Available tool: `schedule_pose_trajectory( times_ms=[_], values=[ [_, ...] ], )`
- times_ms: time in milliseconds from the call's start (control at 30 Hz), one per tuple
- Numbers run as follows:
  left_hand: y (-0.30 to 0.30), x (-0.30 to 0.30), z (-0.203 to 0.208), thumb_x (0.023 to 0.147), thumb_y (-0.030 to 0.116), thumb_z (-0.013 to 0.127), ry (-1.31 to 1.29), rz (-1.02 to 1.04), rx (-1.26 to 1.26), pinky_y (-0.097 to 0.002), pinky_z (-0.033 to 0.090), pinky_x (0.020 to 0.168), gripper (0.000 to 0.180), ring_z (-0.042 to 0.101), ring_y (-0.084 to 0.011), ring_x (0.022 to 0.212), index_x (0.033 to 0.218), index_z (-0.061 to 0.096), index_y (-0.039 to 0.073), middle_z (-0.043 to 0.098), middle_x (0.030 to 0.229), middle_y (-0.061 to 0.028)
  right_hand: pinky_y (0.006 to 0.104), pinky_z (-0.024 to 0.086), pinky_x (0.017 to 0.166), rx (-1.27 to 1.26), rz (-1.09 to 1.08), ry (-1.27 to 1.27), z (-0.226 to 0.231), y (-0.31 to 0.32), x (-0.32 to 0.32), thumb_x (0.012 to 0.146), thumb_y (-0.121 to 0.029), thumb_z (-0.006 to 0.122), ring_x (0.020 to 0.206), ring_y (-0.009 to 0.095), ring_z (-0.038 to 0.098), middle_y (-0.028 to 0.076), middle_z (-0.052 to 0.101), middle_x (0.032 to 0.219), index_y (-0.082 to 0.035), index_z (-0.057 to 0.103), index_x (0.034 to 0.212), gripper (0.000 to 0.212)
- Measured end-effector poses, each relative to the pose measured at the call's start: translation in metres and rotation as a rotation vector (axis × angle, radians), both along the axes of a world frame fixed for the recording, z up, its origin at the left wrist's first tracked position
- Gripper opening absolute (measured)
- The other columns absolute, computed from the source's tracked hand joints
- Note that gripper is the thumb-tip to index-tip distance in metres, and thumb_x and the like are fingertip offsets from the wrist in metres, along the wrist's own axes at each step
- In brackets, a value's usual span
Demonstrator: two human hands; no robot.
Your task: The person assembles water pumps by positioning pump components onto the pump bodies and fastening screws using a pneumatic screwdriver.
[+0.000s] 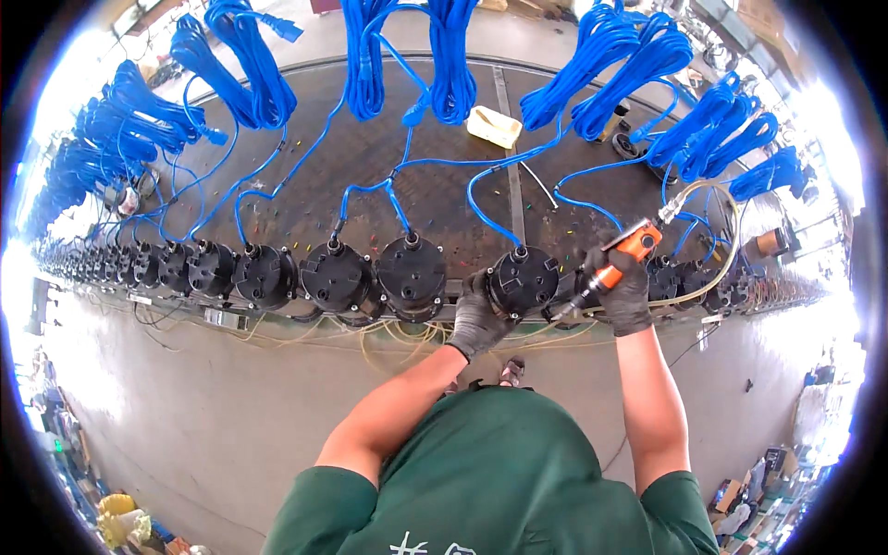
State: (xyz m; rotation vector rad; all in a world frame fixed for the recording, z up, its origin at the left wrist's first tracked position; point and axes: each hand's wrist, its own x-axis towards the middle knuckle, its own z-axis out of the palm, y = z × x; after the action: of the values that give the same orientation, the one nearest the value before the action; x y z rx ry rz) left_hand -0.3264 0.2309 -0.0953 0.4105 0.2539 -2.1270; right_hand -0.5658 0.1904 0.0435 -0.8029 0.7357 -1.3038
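Both my hands wear dark gloves. My left hand (478, 319) grips the near left side of a round black housing (525, 277), its fingers partly hidden behind the rim. A blue cable runs out of the housing's far edge. My right hand (624, 291) is closed around an orange pneumatic screwdriver (636, 244). The tool's thin bit points down and left, beside the near right edge of that housing; whether it touches a screw I cannot tell. An air hose (737, 227) loops from the tool's far end. Left of my left hand stands another black housing (411, 277) of the same kind.
Similar black housings line the near edge of the dark workbench (435, 194), curving away on both sides. Bundles of blue cable (453, 65) lie along the far side. A pale plastic tray (494, 127) and a thin metal rod (539, 184) rest on the bench. Hoses hang below the edge.
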Motion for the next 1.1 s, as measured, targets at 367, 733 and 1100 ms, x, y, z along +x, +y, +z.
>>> schedule_pose_trajectory(
  times_ms=[367,733,1100],
  values=[
    [-0.015,0.012,-0.043,0.089,0.017,0.075,-0.543,0.113,-0.426,-0.0483,0.047,0.111,0.057,0.057,-0.0285,0.128,0.139,0.05,0.008,0.054,0.141,-0.0128,0.0404,0.055,0.083,0.065,0.003,-0.165,-0.051,-0.002,-0.05,0.084,-0.043,0.081,0.075,0.023,0.066,0.008,0.066,0.08,-0.007,0.063,0.099,0.043],
    [-0.029,-0.016,0.125,0.079,0.022,0.077,-2.244,0.296,-1.526,-0.0511,0.052,0.092,0.049,0.059,-0.0442,0.111,0.126,0.065,0.014,0.057,0.122,-0.0243,0.0365,0.057,0.071,-0.061,-0.367,0.073,-0.016,0.033,0.005,0.082,-0.015,0.073,0.073,0.022,0.066,0.009,0.066,0.082,-0.001,0.063,0.108,0.031],
    [-0.066,-0.008,0.086,0.091,0.014,0.065,-2.046,-0.038,-1.302,-0.0528,0.054,0.081,0.029,0.066,-0.0422,0.099,0.119,0.059,0.015,0.066,0.109,-0.0193,0.031,0.057,0.088,-0.149,0.158,0.247,-0.011,0.016,0.024,0.076,-0.009,0.089,0.094,0.012,0.067,0.002,0.069,0.107,-0.006,0.061,0.124,0.056]
  ],
)
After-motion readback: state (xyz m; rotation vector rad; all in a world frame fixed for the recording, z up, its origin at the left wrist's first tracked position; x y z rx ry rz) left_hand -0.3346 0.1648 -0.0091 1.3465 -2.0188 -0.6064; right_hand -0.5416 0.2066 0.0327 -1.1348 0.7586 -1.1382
